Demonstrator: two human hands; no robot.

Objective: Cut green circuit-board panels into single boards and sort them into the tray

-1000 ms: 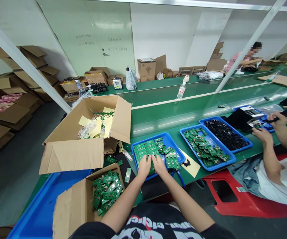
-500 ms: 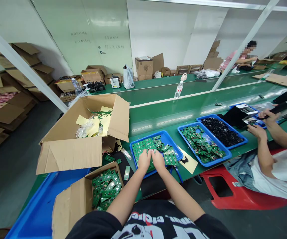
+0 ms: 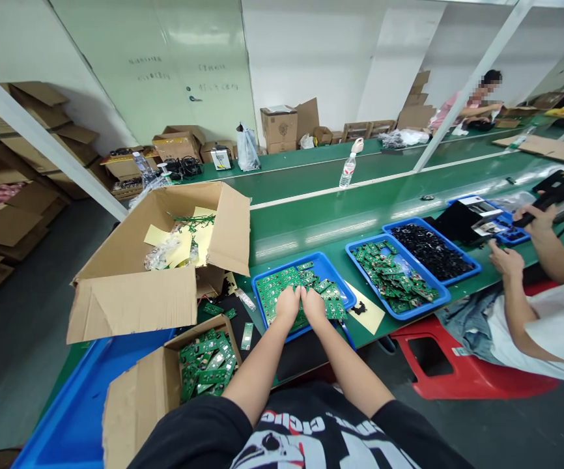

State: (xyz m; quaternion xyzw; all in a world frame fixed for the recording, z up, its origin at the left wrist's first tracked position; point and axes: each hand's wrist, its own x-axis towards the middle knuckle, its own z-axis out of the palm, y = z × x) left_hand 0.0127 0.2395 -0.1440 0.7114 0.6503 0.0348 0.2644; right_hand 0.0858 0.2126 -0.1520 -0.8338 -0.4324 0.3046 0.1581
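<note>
My left hand (image 3: 288, 306) and my right hand (image 3: 313, 306) are side by side, thumbs almost touching, over a blue tray (image 3: 322, 260). Both have their fingers closed on a green circuit board panel (image 3: 275, 284), whose middle is hidden by the hands. Loose green circuit boards (image 3: 333, 301) lie in the tray to the right of my hands. Left of my forearms, a small carton (image 3: 140, 391) holds a heap of narrow green boards (image 3: 208, 365). A single board strip (image 3: 247, 337) rests on the black mat beside the tray.
A large open carton (image 3: 133, 293) with paper sheets stands at left. To the right are a tray of circuit boards (image 3: 394, 277), a tray of black parts (image 3: 431, 251) and blue-handled pliers (image 3: 348, 333). A co-worker's hands (image 3: 507, 260) hold a tool. A bottle (image 3: 347, 170) stands behind.
The whole view has shifted slightly. My hands stay together at the circuit board panel, a little higher in the picture. The co-worker's hands have moved slightly.
</note>
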